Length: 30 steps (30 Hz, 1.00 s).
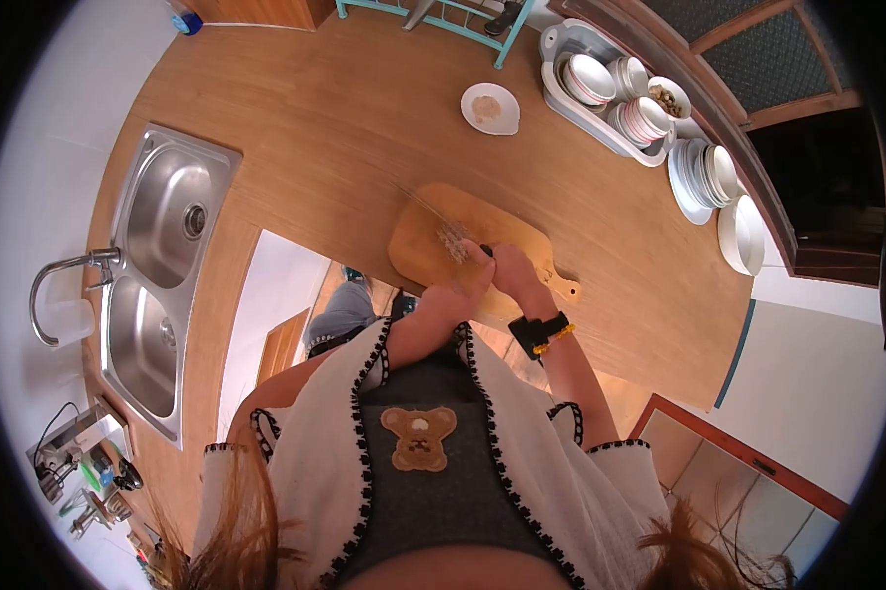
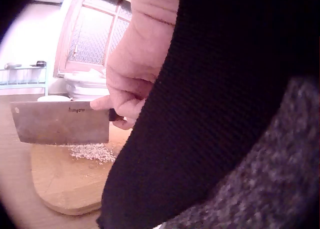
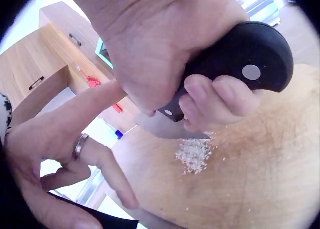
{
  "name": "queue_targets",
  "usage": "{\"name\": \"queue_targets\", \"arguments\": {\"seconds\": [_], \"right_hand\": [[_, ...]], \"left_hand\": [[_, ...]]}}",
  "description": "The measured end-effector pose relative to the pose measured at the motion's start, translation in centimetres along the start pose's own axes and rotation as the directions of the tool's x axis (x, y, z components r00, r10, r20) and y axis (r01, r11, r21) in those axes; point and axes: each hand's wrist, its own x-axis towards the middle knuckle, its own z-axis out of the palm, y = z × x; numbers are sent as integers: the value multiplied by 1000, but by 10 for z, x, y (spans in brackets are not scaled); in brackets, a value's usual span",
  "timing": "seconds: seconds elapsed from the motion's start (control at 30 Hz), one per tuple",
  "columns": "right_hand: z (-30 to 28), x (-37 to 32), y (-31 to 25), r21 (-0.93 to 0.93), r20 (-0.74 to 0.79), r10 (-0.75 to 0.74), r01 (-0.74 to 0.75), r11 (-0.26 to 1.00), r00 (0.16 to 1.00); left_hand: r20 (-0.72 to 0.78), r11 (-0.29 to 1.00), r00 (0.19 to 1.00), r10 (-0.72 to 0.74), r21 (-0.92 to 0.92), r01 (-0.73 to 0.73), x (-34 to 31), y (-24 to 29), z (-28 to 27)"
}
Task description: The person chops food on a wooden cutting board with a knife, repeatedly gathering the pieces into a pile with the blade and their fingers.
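Note:
My right hand (image 1: 514, 273) grips the black handle (image 3: 240, 59) of a cleaver (image 2: 62, 124), its fingers curled round it in the right wrist view. The broad blade stands on edge over a wooden cutting board (image 1: 507, 231). Beneath and beside the blade lies a small heap of finely chopped whitish bits (image 3: 194, 156). My left hand (image 3: 55, 154) wears a ring. Its index finger reaches straight out to the blade's top near the handle, while the other fingers bend loosely around nothing. Part of the blade is hidden behind my right hand in the right wrist view.
Beyond the board stands a small white dish (image 1: 490, 108) with pale powder. A grey basin (image 1: 600, 128) of bowls, stacked plates (image 1: 691, 182) and a white bowl (image 1: 741, 236) line the right. The double sink (image 1: 173, 285) is at left, a turquoise rack (image 1: 502, 49) at the back.

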Motion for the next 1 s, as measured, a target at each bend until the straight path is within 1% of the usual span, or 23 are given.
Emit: {"name": "queue_targets", "arguments": {"seconds": [0.07, 0.1, 0.13, 0.17, 0.2, 0.27, 0.3, 0.33, 0.37, 0.4, 0.47, 0.5, 0.57, 0.6, 0.67, 0.7, 0.77, 0.8, 0.87, 0.9, 0.97, 1.0], "right_hand": [[17, -6, 6, 31, -81, -211, 214, 976, 974], [26, -10, 5, 34, -78, -206, 209, 977, 975], [32, -14, -4, 9, -54, -48, 48, 999, 997], [34, -15, -9, -22, -36, 110, -111, 994, 993], [35, -14, -8, -23, -37, 111, -112, 993, 993], [37, -13, -9, 73, 20, 161, -162, 984, 987], [37, -16, -6, 75, 27, 161, -163, 984, 987], [31, -21, -2, -37, -32, -25, 23, 999, 999], [27, -25, 0, -159, -73, -215, 201, 966, 974], [33, -27, 3, -160, -72, -211, 198, 967, 975], [48, -31, 7, -150, -112, -261, 243, 958, 959], [49, -31, 6, -154, -109, -262, 244, 957, 959], [46, -35, -4, -25, -41, -110, 109, 994, 993], [47, -36, -3, -23, -34, -115, 114, 993, 993], [54, -40, 4, -102, -134, -244, 232, 967, 960], [62, -43, 5, -100, -133, -240, 228, 969, 962], [75, -47, 2, -191, -319, -315, 264, 945, 894], [79, -46, 4, -194, -316, -314, 263, 945, 895], [77, -44, -3, -74, -271, -175, 160, 984, 946], [76, -46, -5, -70, -270, -174, 161, 985, 947], [68, -48, -12, -117, -324, -298, 275, 954, 898], [72, -47, -13, -115, -327, -293, 270, 956, 898]], "left_hand": [[72, 993, 997, -21, -113, 29, -3, 7, -12], [76, 993, 997, -20, -117, 29, -4, 7, -12], [158, 985, 986, -45, -157, 70, -4, 5, -14], [236, 975, 969, -66, -191, 113, -3, 4, -16], [235, 975, 970, -66, -192, 113, -2, 3, -18], [282, 956, 959, -32, -271, 111, -1, 3, -29], [287, 955, 957, -35, -272, 116, -1, 2, -28], [252, 948, 968, 4, -310, 77, 0, 1, -25], [212, 938, 976, 44, -345, 33, 1, 0, -22], [212, 937, 976, 47, -348, 30, 0, -1, -19], [174, 941, 976, 129, -333, -65, -2, -5, -14], [170, 940, 977, 127, -335, -64, -2, -5, -13], [222, 925, 969, 111, -381, -19, -2, -6, -13], [224, 925, 969, 104, -380, -11, -2, -7, -14], [192, 947, 972, 135, -313, -70, 1, -6, -15], [195, 946, 971, 138, -316, -71, 0, -6, -14], [333, 970, 939, 84, -244, 0, 0, -6, -14], [331, 969, 940, 85, -248, 0, 2, -6, -13], [304, 965, 952, 42, -260, 40, 2, -5, -22], [308, 965, 950, 41, -259, 42, 1, -6, -21], [298, 969, 950, 96, -246, -21, -1, -10, -16], [301, 969, 948, 101, -247, -25, -2, -10, -13]]}}
